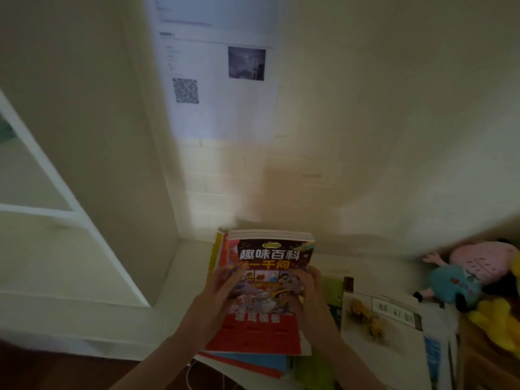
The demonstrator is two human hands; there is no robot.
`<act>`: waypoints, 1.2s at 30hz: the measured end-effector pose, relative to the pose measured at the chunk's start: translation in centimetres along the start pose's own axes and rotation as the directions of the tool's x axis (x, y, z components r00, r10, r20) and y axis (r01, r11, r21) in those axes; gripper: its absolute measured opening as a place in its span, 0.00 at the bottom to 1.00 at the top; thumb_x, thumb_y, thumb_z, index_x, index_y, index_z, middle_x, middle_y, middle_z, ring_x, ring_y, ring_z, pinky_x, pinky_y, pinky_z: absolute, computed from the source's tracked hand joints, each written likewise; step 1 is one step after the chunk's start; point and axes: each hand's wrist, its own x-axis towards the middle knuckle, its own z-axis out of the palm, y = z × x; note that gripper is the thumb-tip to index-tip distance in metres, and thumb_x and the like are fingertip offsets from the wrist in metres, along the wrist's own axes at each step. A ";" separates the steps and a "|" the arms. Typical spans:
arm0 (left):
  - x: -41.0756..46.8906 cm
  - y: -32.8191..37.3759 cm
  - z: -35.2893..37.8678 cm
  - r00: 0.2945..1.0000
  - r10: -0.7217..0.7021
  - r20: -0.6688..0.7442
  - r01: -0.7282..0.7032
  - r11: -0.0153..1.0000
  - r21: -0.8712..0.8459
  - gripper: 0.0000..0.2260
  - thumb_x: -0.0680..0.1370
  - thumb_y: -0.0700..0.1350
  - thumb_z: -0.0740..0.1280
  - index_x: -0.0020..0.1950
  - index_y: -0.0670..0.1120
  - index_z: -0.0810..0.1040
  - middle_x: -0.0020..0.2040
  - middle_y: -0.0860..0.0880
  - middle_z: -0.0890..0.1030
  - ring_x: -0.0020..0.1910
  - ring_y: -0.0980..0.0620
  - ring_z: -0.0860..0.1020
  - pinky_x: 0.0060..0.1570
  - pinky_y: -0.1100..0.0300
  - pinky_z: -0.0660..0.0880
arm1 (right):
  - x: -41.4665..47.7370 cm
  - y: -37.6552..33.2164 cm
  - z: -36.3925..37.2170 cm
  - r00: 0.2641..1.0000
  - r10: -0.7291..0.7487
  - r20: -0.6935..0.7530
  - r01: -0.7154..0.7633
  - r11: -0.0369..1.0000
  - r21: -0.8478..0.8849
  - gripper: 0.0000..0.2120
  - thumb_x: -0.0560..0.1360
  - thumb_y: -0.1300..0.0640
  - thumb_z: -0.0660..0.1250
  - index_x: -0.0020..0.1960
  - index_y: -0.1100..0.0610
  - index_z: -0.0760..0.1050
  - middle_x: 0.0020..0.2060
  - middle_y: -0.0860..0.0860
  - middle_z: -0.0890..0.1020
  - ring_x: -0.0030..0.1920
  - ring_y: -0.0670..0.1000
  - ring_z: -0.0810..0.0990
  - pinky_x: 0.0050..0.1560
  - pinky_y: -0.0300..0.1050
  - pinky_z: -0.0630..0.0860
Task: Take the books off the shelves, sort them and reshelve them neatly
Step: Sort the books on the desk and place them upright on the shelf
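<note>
I hold a thick paperback with a dark red cartoon cover and yellow-white Chinese title (271, 257) in both hands, slightly above a pile of books. My left hand (225, 285) grips its left edge, thumb across the cover. My right hand (305, 288) grips its right edge. Under it lies a red book (259, 337) on a stack with blue and orange covers (253, 361). To the right lies a white book with a yellow flower picture (377, 319). The picture is blurred.
A pale wall rises ahead, with a printed sheet bearing a QR code (185, 90) and a small photo. A white-framed cabinet door (56, 187) stands at the left. Plush toys, pink and teal (464, 274) and yellow (501, 322), lie at the right. More books (436, 358) lie bottom right.
</note>
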 end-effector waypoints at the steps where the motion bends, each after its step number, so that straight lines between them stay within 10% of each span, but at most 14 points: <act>1: 0.2 0.1 -0.1 1.000 -0.015 -0.001 0.015 0.999 -0.049 0.42 0.75 0.38 0.69 0.73 0.69 0.48 0.65 0.55 0.61 0.53 0.52 0.79 0.38 0.61 0.81 | 0.0 -0.2 -0.1 1.000 0.014 0.011 -0.014 1.000 -0.022 0.31 0.79 0.65 0.60 0.62 0.30 0.54 0.67 0.45 0.56 0.52 0.39 0.74 0.49 0.47 0.81; 4: 0.2 2.5 -2.8 1.000 -0.017 -0.011 0.016 0.989 -0.147 0.20 0.78 0.50 0.65 0.68 0.62 0.64 0.57 0.63 0.69 0.53 0.66 0.77 0.42 0.71 0.78 | 0.2 -1.4 -0.5 1.000 0.012 0.024 -0.011 0.999 -0.030 0.39 0.79 0.63 0.62 0.59 0.20 0.47 0.68 0.49 0.58 0.44 0.44 0.75 0.47 0.46 0.81; 8: -1.7 4.4 -8.7 0.994 -0.075 -0.075 0.058 0.977 -0.204 0.19 0.74 0.58 0.62 0.65 0.62 0.65 0.50 0.84 0.66 0.47 0.85 0.67 0.44 0.84 0.67 | 1.5 -6.1 -1.1 0.988 -0.150 0.025 0.148 0.987 0.061 0.41 0.78 0.64 0.64 0.59 0.18 0.50 0.63 0.29 0.56 0.58 0.25 0.65 0.54 0.22 0.70; 13: -6.4 1.7 -18.2 0.922 -0.111 -0.371 0.098 0.994 -0.053 0.47 0.68 0.31 0.73 0.68 0.75 0.57 0.60 0.73 0.62 0.52 0.70 0.75 0.45 0.64 0.79 | 4.7 -16.2 1.0 0.915 -0.403 -0.001 0.397 0.903 0.162 0.36 0.77 0.65 0.66 0.63 0.27 0.57 0.66 0.43 0.61 0.61 0.23 0.60 0.56 0.20 0.66; 18: -11.6 -0.8 -27.9 0.804 -0.050 -0.592 0.142 0.984 0.109 0.52 0.66 0.25 0.72 0.70 0.73 0.55 0.59 0.72 0.63 0.53 0.75 0.71 0.48 0.81 0.70 | 8.8 -28.0 6.0 0.804 -0.594 -0.030 0.584 0.777 0.236 0.36 0.74 0.68 0.67 0.65 0.35 0.56 0.65 0.48 0.60 0.57 0.49 0.73 0.46 0.42 0.80; 24: -13.6 -3.2 -35.6 0.681 -0.004 -0.732 0.227 0.952 0.205 0.48 0.66 0.25 0.71 0.73 0.63 0.58 0.59 0.68 0.65 0.54 0.69 0.71 0.48 0.78 0.72 | 13.9 -37.9 11.3 0.716 -0.698 0.028 0.656 0.686 0.315 0.33 0.75 0.71 0.61 0.72 0.44 0.57 0.68 0.51 0.57 0.62 0.55 0.76 0.50 0.54 0.81; 27: -12.1 -4.0 -38.0 0.639 -0.068 -0.766 0.322 0.928 0.186 0.36 0.71 0.36 0.72 0.73 0.58 0.61 0.65 0.51 0.67 0.58 0.56 0.69 0.53 0.60 0.75 | 17.3 -40.3 13.3 0.710 -0.704 0.026 0.664 0.681 0.310 0.35 0.73 0.73 0.62 0.71 0.47 0.58 0.64 0.54 0.60 0.60 0.55 0.77 0.48 0.55 0.81; 36: -5.6 -10.3 -41.0 0.678 -0.058 -0.733 0.392 0.872 0.294 0.40 0.71 0.38 0.72 0.75 0.60 0.54 0.59 0.44 0.71 0.46 0.49 0.75 0.38 0.50 0.79 | 25.1 -41.8 18.2 0.793 -0.609 0.013 0.586 0.768 0.256 0.40 0.68 0.71 0.71 0.71 0.52 0.56 0.56 0.51 0.58 0.54 0.59 0.76 0.52 0.55 0.79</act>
